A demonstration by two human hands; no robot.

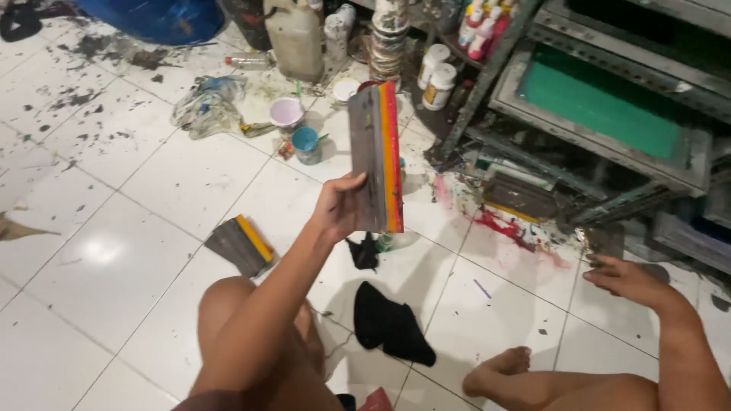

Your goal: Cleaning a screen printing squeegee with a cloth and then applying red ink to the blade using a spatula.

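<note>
On the paint-spattered white tile floor (pixel 114 190), seated, the person lifts a squeegee (pixel 377 156) upright in front of the camera. Left hand (pixel 340 207) fingers closed around its lower end, thumb over the grey wooden handle face, the yellow blade strip with red ink along it turned to the right. Right hand (pixel 626 278) low at the right, fingers loosely spread and resting near the floor beside the foot of the metal rack (pixel 609 198); it holds nothing that can be made out. Second squeegee (pixel 242 245) lies flat on the tiles, just left of the raised forearm, apart from both hands. Black rag (pixel 390 323) on the floor between the knees; a smaller dark scrap above it. Behind: a blue-lidded pot (pixel 306 143), a white cup (pixel 286 113), a crumpled plastic bag (pixel 204 105), a large jug (pixel 295 38). Green screen frame (pixel 601 106) sits on the rack shelf; red ink smear on the tiles below it. Handling judgement: wooden body stiff and fairly light, held easily one-handed; rubber edge flexible and likely wet with ink, so slippery and staining. Best grip is the bare grey wood, well away from the coloured strip.
</note>
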